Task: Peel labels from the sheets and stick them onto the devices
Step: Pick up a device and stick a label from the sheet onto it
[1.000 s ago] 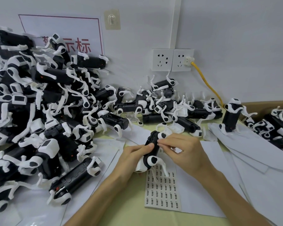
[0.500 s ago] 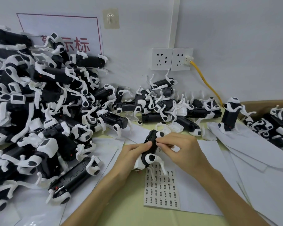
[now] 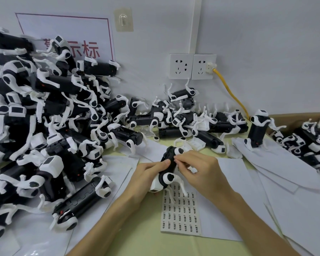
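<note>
Over the label sheet (image 3: 180, 213), the left hand (image 3: 146, 173) grips the device (image 3: 171, 164). The right hand (image 3: 198, 167) pinches its side and should press down flat and straight.

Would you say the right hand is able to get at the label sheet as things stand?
Probably yes: the label sheet lies uncovered just below the right hand, with only the legs of the device over its top edge, and the left hand holds it.

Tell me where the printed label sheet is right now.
In the head view, the label sheet lies flat at lower centre, directly below the held device, atop white paper.
</note>
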The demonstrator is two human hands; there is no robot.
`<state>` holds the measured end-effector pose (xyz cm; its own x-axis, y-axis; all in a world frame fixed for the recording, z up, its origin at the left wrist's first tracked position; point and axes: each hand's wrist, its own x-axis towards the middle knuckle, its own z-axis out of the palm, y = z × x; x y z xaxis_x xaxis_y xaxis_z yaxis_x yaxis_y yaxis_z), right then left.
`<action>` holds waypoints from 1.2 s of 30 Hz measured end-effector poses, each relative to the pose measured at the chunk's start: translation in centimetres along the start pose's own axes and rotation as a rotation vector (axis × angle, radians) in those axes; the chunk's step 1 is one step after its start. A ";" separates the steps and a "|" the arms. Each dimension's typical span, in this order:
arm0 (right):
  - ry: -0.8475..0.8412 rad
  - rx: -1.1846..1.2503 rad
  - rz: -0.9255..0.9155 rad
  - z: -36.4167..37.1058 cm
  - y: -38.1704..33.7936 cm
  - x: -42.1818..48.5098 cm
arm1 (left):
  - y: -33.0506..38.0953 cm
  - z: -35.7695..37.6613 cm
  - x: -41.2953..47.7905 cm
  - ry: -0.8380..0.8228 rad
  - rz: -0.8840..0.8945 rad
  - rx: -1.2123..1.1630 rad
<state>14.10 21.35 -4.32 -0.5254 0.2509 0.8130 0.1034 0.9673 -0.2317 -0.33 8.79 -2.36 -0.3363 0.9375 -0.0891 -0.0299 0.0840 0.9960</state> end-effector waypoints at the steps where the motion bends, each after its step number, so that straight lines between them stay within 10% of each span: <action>1: 0.001 -0.006 0.011 0.0 0.0 0.0 | 0.0 0.0 0.0 -0.002 -0.006 -0.003; 36: -0.211 -0.107 0.079 -1.6 -1.7 1.3 | 0.5 -0.2 -0.1 -0.037 -0.014 0.065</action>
<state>14.59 20.13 -2.02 -0.6758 0.3236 0.6622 0.2344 0.9462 -0.2232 -0.47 8.69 -1.82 -0.3013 0.9478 -0.1045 0.0266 0.1179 0.9927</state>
